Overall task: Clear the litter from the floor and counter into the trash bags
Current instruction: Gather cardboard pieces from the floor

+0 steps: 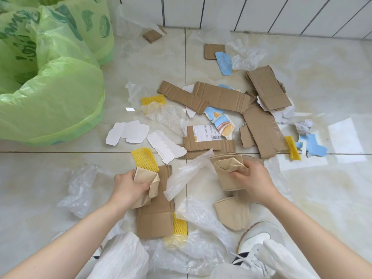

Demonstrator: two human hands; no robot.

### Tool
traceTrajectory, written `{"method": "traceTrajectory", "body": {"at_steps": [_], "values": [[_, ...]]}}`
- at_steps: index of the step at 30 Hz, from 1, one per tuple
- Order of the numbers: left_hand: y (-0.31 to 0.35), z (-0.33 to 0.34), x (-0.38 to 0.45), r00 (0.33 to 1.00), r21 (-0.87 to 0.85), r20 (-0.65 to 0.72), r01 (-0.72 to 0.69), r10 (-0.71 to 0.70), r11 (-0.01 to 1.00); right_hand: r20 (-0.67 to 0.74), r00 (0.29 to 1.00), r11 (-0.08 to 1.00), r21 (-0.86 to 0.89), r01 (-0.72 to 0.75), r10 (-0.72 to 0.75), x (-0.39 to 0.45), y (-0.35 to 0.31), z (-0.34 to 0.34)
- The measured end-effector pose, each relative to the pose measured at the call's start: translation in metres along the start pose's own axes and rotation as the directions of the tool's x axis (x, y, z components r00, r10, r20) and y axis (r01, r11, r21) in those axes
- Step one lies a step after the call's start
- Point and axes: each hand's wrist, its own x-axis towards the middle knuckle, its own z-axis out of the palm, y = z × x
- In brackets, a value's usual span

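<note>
My left hand grips crumpled tan paper, fingers curled round it. My right hand pinches flattened paper cup. Green trash bags lie far-left, up floor; left hand nearer, goes first.

Each hand grips crumpled tan paper low in the frame: the left hand, the right hand. Cardboard scraps litter the tiled floor mid-frame. Green trash bags fill the upper left.
</note>
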Motion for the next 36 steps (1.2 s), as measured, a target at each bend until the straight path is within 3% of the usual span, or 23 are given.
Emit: {"method": "traceTrajectory", "body": {"at_steps": [5,9,16,25,33,36], "values": [[0.002,0.005,-0.002,0.999,0.054,0.027,-0.035,0.034,0.998,0.004,0.978,0.971,-0.114,-0.209,0.211,0.001,0.015,-0.002],[0.004,0.012,-0.002,0.999,0.088,0.016,-0.046,0.044,0.995,0.008,0.943,0.942,0.02,-0.334,0.334,-0.003,0.024,0.001],[0.007,0.017,-0.006,0.997,-0.024,0.076,-0.012,0.014,1.0,-0.004,0.915,0.914,0.056,-0.402,0.403,-0.004,0.025,-0.003],[0.016,0.012,-0.011,0.992,-0.169,0.109,-0.043,0.062,0.985,0.003,0.973,0.946,0.235,-0.224,0.23,-0.015,0.0,-0.027],[0.009,0.003,-0.01,0.993,-0.146,0.112,-0.022,0.038,0.989,-0.237,0.97,0.959,0.283,0.014,0.056,-0.028,-0.037,-0.051],[0.005,0.003,-0.011,0.989,-0.131,0.144,-0.011,0.03,0.991,-0.21,0.977,0.923,0.378,0.066,0.016,-0.027,-0.054,-0.05]]}}
